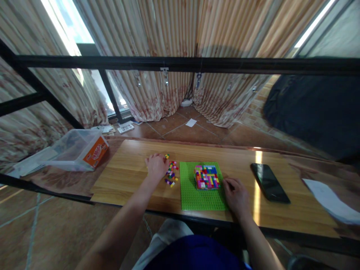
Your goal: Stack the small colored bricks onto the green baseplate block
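A green studded baseplate [188,195] lies on the wooden table, carrying a multicoloured block of toy building bricks [207,177] in its upper right part. To its left is a scatter of loose small bricks [171,174] in yellow, purple, red, pink and other colours. My left hand [157,165] rests palm down at the left side of these bricks, its fingers apart and partly hidden. Beside the baseplate's right edge, my right hand [237,195] is curled with thumb and forefinger close together; whatever it may hold is hidden.
A black phone [270,183] lies on the table [123,168] to the right, beyond a bright strip of light. White paper [332,200] is at the far right. A clear plastic box [81,150] with an orange label stands left. A black rail [180,63] crosses before the curtains.
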The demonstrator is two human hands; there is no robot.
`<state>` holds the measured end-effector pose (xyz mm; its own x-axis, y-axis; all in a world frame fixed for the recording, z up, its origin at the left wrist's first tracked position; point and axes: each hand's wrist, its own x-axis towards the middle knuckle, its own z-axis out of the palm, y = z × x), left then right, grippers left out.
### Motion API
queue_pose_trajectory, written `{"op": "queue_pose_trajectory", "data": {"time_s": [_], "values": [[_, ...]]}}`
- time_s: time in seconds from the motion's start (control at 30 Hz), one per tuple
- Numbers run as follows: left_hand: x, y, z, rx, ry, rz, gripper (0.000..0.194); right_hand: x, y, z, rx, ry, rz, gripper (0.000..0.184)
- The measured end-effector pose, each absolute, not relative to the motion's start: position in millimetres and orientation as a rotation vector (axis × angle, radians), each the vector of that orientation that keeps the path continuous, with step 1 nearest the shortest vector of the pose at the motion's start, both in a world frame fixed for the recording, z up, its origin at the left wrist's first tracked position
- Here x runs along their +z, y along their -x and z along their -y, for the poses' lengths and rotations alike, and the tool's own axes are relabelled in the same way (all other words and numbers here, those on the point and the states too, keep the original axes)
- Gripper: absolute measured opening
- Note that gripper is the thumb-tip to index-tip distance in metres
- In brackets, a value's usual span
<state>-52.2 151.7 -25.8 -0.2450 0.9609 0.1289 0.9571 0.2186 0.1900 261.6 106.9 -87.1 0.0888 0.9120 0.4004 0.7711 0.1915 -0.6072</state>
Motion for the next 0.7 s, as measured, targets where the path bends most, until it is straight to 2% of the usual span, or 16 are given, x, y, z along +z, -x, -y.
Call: {"op": "queue_pose_trajectory", "data": {"time_s": [0.7], "values": [[-31,62,-146,0.328,-1.967,-2.244,0.028,-85,-260,-108,0.253,1.566,1.697,0.031]]}}
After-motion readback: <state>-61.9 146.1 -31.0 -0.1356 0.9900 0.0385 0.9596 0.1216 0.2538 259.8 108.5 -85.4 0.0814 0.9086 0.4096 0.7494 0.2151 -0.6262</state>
